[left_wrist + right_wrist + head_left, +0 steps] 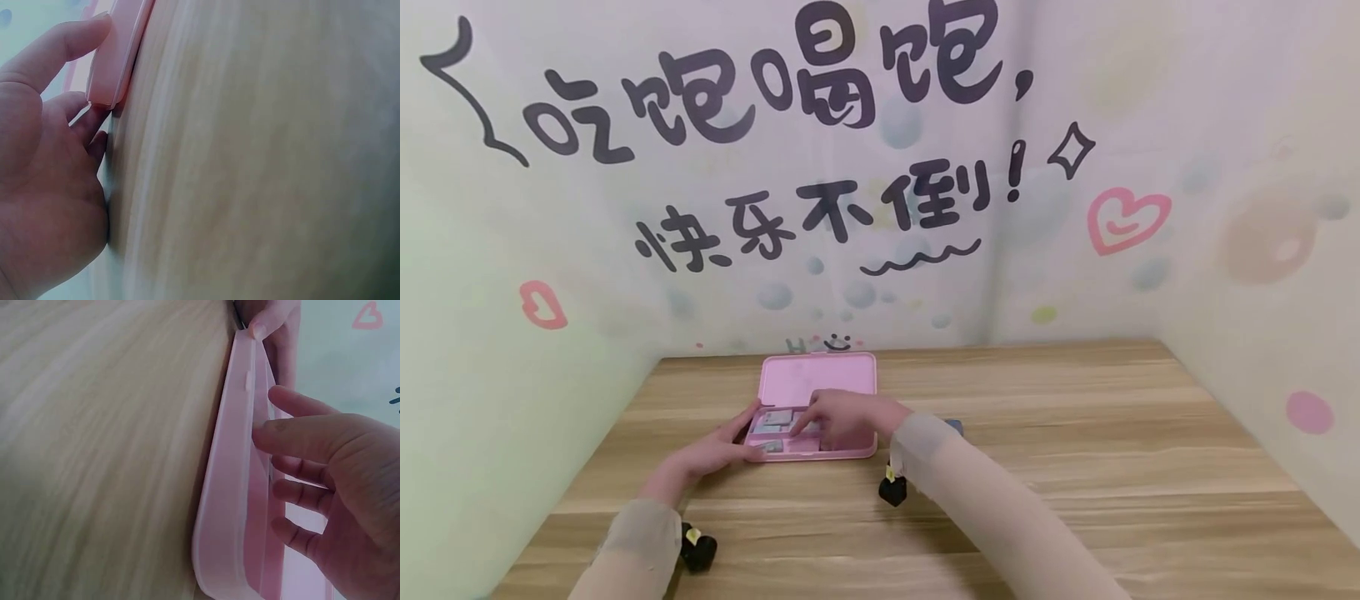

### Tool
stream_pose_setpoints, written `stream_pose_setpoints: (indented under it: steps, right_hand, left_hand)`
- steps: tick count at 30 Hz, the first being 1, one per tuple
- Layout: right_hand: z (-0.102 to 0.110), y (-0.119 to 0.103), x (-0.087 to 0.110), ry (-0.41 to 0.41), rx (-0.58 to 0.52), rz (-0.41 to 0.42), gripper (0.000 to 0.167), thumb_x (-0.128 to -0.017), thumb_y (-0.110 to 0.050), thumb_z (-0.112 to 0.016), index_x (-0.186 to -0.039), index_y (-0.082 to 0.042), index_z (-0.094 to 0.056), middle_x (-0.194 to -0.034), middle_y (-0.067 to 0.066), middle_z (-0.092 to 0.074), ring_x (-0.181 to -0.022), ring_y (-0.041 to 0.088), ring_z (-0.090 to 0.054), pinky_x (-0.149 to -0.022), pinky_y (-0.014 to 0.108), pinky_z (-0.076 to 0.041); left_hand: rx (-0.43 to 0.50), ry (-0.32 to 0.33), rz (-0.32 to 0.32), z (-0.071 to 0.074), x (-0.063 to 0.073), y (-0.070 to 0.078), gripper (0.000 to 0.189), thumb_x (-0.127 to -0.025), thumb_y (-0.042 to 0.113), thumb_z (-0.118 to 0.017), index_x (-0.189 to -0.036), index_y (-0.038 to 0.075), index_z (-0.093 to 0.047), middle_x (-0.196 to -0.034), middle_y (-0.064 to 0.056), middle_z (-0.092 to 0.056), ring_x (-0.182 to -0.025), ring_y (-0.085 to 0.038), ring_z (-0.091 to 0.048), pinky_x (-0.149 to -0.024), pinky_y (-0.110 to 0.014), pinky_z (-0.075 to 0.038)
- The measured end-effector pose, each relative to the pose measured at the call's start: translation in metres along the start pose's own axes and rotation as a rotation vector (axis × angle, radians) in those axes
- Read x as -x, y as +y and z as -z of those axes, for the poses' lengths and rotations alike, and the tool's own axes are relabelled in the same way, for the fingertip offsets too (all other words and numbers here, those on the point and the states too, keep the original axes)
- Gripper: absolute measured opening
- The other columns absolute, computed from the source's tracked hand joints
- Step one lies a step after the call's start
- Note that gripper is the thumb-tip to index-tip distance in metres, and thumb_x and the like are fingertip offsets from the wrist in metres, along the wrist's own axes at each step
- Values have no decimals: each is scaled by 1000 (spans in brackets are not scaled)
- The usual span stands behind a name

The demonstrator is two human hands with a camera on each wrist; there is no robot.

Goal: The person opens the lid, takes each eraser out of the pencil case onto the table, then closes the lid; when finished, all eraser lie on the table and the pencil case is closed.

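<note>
On the table stands a shallow pink case [848, 454], its lid [820, 379] raised at the back. Small pale flat pieces [778, 417] lie in its left compartments, and a greyish one [771, 447] lies in the front left. My left hand [715, 454] holds the case's left front corner, thumb along the front and fingers at the side. My right hand [850, 417] reaches into the case, index finger down among the pieces. In the right wrist view, its thumb [294, 436] is just inside the front wall and its fingers are slightly bent. Nothing held shows there.
A small blue object [954, 426] lies right of the case, partly behind the right sleeve. The wood-grain table [1075, 450] extends to the right and front. A printed wall sheet [925, 308] rises behind the table, with side sheets at left and right.
</note>
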State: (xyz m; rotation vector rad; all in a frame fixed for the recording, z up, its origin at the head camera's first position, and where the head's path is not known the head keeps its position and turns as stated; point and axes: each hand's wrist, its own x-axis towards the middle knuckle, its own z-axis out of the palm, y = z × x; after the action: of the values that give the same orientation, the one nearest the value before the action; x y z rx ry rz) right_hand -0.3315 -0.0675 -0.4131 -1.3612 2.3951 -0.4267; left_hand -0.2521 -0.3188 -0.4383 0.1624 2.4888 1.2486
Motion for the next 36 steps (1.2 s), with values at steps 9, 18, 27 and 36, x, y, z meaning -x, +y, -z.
stream_pose_setpoints:
  steps: [9, 18, 27, 36]
  right_hand:
    - [-1, -3, -3, -33, 68, 2, 59, -78, -4, -73, -123, -42, -66, -112, -2, -48, -98, 11, -42, -79, 22, -39]
    - [-3, -3, -3, -31, 77, 5, 54, -81, -5, -72, -120, -42, -68, -107, -3, -45, -98, 12, -40, -79, 23, -38]
    - [-2, -3, -3, -21, 73, 18, 50, -82, -8, -74, -118, -41, -68, -106, -3, -46, -96, 12, -42, -80, 23, -38]
    - [10, -7, -3, -33, 111, 48, 57, -79, -8, -76, -124, -41, -64, -119, 2, -49, -99, 12, -44, -82, 25, -41]
  left_hand:
    - [23, -5, 13, -1, 1, 3, 100, -85, 31, -73, -157, 18, -4, -158, -27, -2, -141, -48, -6, -109, -66, -7]
    - [28, -3, 21, -1, 0, 3, 100, -85, 31, -72, -157, 19, -4, -158, -26, -2, -141, -47, -6, -109, -65, -8]
    - [37, -4, 26, -1, 1, 4, 100, -85, 30, -72, -157, 19, -4, -158, -26, -1, -141, -47, -6, -109, -66, -8]
    - [28, -5, 15, -1, 1, 2, 101, -85, 31, -72, -157, 17, -3, -158, -26, -2, -141, -46, -6, -109, -66, -9]
